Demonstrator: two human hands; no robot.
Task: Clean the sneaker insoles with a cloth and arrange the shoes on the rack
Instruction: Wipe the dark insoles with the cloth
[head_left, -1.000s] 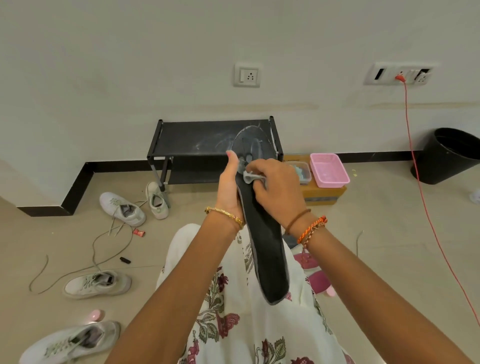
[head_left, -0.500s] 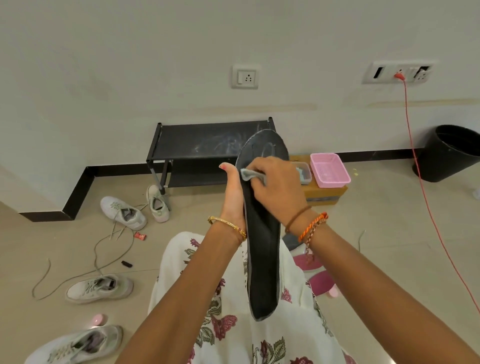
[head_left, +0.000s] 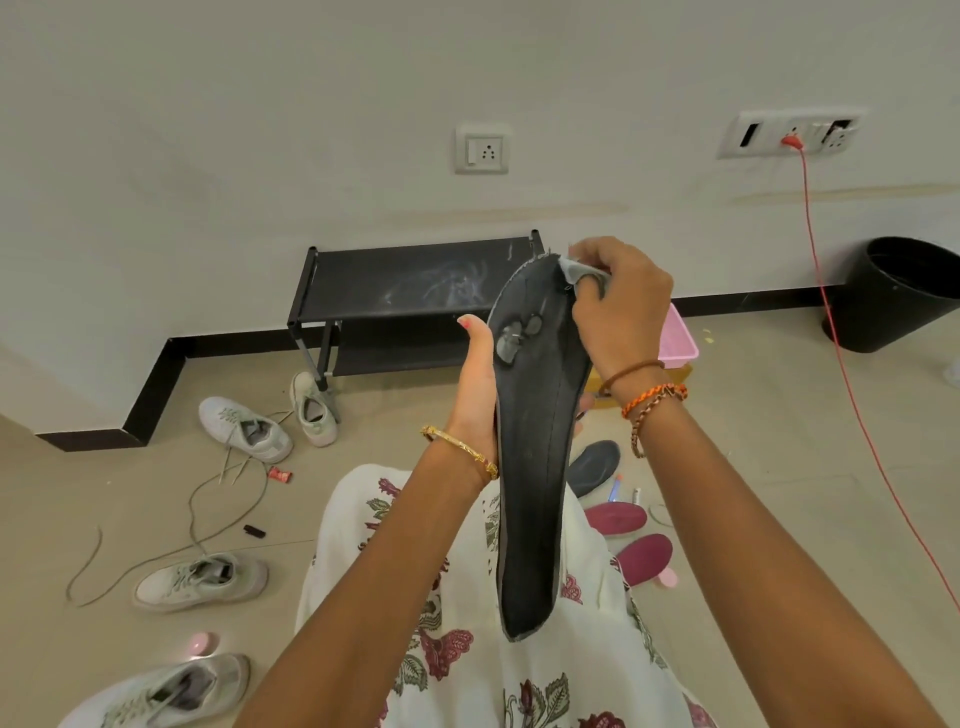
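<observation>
Rack (head_left: 395, 283) stands against the wall ahead, sneakers (head_left: 244, 428) loose on the floor to my left. Insole (head_left: 535, 441) held upright before me, long axis running away toward the rack. My left hand (head_left: 475, 384) clasps its left edge mid-length. My right hand (head_left: 618, 306), closed on the cloth (head_left: 574, 270), sits at the far tip; next wipe likely runs down toward me.
</observation>
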